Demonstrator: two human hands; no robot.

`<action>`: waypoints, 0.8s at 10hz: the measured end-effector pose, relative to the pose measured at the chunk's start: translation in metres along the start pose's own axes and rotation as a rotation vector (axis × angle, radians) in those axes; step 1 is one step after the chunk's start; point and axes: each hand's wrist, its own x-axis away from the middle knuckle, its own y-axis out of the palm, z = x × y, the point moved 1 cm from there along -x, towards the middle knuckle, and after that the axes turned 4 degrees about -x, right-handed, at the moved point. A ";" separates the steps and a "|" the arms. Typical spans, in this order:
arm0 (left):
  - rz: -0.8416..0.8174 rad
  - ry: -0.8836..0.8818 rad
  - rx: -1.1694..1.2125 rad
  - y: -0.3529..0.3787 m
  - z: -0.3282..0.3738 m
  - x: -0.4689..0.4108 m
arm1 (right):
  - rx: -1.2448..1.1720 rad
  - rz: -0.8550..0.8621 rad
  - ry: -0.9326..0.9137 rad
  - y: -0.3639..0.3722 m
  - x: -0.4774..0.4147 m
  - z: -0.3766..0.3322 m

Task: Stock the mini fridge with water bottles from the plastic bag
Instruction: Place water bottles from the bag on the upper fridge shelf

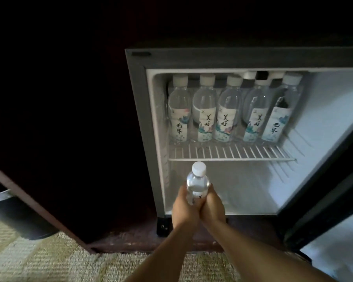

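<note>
- In front of the fridge's lower compartment, the left hand (pixel 184 209) and right hand (pixel 214 206) are clasped together round one water bottle (pixel 198 183). The fingers of both are curled round its body from either side, and the two hands touch below it.
- The bottle stands upright with its white cap (pixel 199 168) uppermost. Its lower half is hidden by the hands, and only a sliver of the label shows between them.
- Whether its base rests on the compartment floor cannot be told.
- Behind it, the mini fridge (pixel 140 119) stands open, its white lower compartment lit.
- Above the held bottle runs a white wire shelf (pixel 230 154), and at the back of it stands a row of five bottles (pixel 226 117), upright and side by side, labels facing out.
- The fourth bottle's cap is partly covered by a white fitting at the fridge ceiling, and the bottle bases blur into the shelf wires.
- The fridge door (pixel 324 200) swings out to the right and is cut off by the frame edge.
- Left of the fridge is a dark cabinet panel (pixel 59 139) — too dim to show any detail, as is everything above the fridge.
- At the far left, a dark round bin (pixel 12 216) is cut off by the edge; it stands on pale woven carpet (pixel 49 261).
</note>
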 end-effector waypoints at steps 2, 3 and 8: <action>0.021 -0.004 -0.056 -0.010 -0.012 -0.034 | 0.409 -0.099 -0.224 0.019 -0.020 0.001; 0.030 0.000 -0.063 -0.010 -0.014 -0.046 | 0.424 -0.102 -0.261 0.022 -0.029 0.006; 0.103 0.047 -0.324 -0.006 -0.051 -0.021 | 0.687 -0.180 -0.549 0.006 -0.027 0.048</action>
